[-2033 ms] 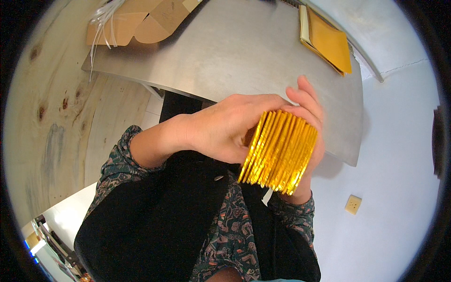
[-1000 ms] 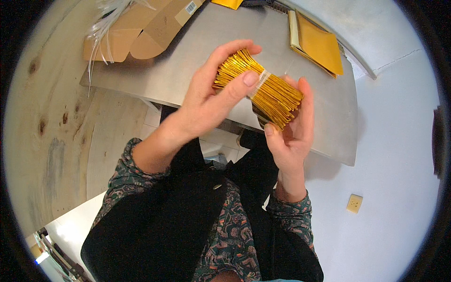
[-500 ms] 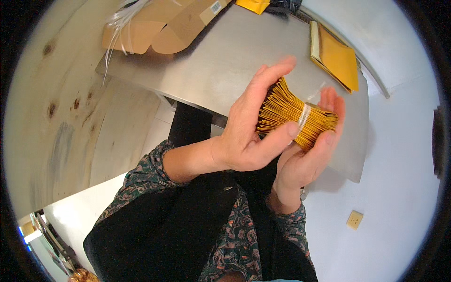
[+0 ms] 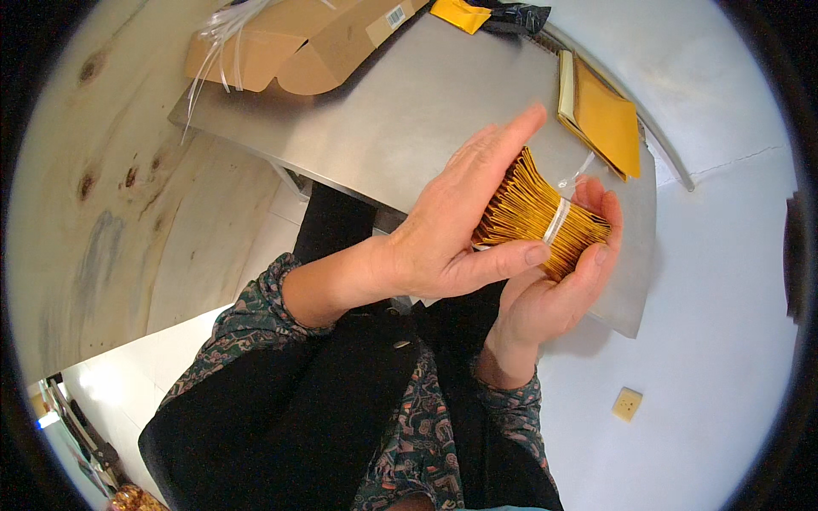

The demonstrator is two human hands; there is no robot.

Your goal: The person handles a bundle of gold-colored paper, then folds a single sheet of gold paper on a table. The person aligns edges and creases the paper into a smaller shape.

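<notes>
Between my two hands is a bundle of thin gold-yellow folded packets, stacked edge to edge. A whitish band cinches it nearer its right end, and the left end fans out wider. My left hand presses its palm along the fanned end, fingers straight, thumb lying across the near edges. From below and the right, my right hand cups the banded end with curled fingers. A clear strand sticks up from the bundle by the right fingertips. The packets' far side is hidden.
Under my hands is a grey metal table. An open cardboard box with white plastic strips sits at its far left. Yellow sheets lean by the wall at right; a yellow-and-black packet lies at the back. A wooden board stands left.
Both hands keep hold of the bundle, which has turned slightly between them. My left fingers have shifted a little right at their tips. The whole view has moved slightly.
</notes>
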